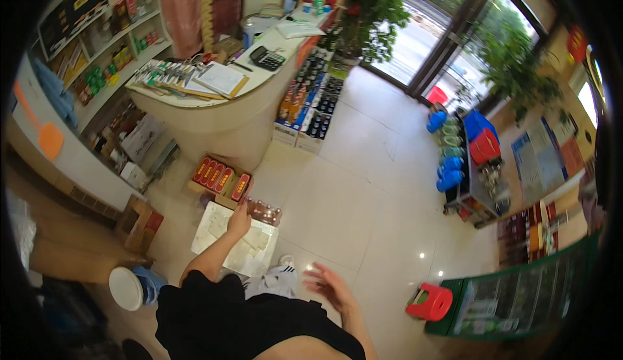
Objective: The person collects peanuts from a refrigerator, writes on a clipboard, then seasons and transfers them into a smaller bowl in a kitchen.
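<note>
My left hand (239, 220) reaches forward over a white foam lid or board (207, 240). Its fingertips are at the near edge of an open cardboard box (225, 200); whether they grip anything is too small to tell. Inside the box stand several red packages (223, 179) with yellow writing, with a gap in the row. Just right of the fingers, a shrink-wrapped pack of bottles (264, 212) with pinkish caps rests on the tiled floor. My right hand (327, 284) hangs in the air by my right side, fingers apart, holding nothing.
A curved counter (209, 121) rises behind the box, with a calculator (266, 59) and clipboard (221, 78) on top. Drink crates (311, 102) line its right side. A white-lidded bucket (126, 288) stands left. To the right are a red stool (430, 302) and a green-framed display cooler (516, 292).
</note>
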The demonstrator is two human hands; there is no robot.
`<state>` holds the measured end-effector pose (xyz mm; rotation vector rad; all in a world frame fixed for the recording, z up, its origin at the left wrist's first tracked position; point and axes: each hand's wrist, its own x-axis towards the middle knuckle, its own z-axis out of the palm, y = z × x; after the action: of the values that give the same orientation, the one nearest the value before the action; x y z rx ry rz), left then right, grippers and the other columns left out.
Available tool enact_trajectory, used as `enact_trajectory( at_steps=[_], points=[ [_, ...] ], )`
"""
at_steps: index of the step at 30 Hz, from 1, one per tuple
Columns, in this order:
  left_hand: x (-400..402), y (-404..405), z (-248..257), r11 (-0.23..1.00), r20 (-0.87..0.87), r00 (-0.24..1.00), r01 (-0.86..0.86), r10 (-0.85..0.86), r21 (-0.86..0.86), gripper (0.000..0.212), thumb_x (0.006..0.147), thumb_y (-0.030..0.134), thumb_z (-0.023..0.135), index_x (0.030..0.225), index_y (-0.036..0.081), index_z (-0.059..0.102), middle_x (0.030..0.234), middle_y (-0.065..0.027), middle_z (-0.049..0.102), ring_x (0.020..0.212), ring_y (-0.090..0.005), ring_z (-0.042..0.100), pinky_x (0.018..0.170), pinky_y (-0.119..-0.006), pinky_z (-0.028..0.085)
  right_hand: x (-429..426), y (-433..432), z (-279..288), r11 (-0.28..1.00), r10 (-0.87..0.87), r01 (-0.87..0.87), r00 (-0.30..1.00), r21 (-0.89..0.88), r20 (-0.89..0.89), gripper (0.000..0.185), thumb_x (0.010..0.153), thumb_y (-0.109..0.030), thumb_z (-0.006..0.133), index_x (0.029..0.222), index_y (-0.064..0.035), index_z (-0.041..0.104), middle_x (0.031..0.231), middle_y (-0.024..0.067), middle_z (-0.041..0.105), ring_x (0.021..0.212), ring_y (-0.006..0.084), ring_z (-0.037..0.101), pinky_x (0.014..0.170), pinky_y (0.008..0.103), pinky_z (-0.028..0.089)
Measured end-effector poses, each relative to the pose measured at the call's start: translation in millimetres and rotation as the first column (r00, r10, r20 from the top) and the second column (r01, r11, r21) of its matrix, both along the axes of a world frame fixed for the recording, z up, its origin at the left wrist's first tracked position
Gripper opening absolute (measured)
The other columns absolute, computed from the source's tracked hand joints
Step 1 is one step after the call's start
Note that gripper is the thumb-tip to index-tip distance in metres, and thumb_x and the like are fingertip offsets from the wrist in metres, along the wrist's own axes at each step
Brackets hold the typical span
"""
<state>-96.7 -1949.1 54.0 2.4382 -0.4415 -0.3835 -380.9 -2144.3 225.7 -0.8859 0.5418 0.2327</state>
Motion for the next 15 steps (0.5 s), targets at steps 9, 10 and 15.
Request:
enact_trajectory(
  at_steps=[9,10,15],
  points=[
    [38,-34,85,0.776,-0.033,0.907,-0.377,0.419,-0.506,0.035,0.085,0.01,0.055,0.118,-0.001,0.052,0.103,-0.0165,0.061,0.091,-0.0263,0.061,0.08,-0.033,0.047,336,-160,0,0.534,0.279,0.085,0.921,-0.841,0.27,0.032,0.083,-0.02,0.065,0.108,-0.0014,0.06,0.087,0.0028,0.063,0.077,0.0104,0.055,0.068,0.0239,0.043],
    [37,-33,80,0.728,-0.065,0.879,-0.431,0.473,-0.532,0.035,0.085,0.01,0.056,0.118,0.0,0.052,0.103,-0.0139,0.063,0.09,-0.0219,0.062,0.078,-0.031,0.048,392,-156,5,0.433,0.4,0.116,0.864,-0.894,0.306,0.03,0.082,-0.019,0.065,0.106,-0.0006,0.061,0.082,0.0034,0.063,0.073,0.0102,0.055,0.067,0.024,0.044],
    [66,-54,110,0.519,-0.195,0.694,-0.669,0.694,-0.532,0.033,0.084,0.01,0.056,0.116,0.002,0.055,0.102,-0.013,0.062,0.089,-0.0243,0.061,0.079,-0.032,0.047,647,-105,28,0.086,0.714,0.45,0.595,-0.889,0.37,0.029,0.079,-0.013,0.064,0.105,-0.0015,0.058,0.084,0.0176,0.064,0.075,0.0345,0.061,0.066,0.0409,0.048]
  ],
)
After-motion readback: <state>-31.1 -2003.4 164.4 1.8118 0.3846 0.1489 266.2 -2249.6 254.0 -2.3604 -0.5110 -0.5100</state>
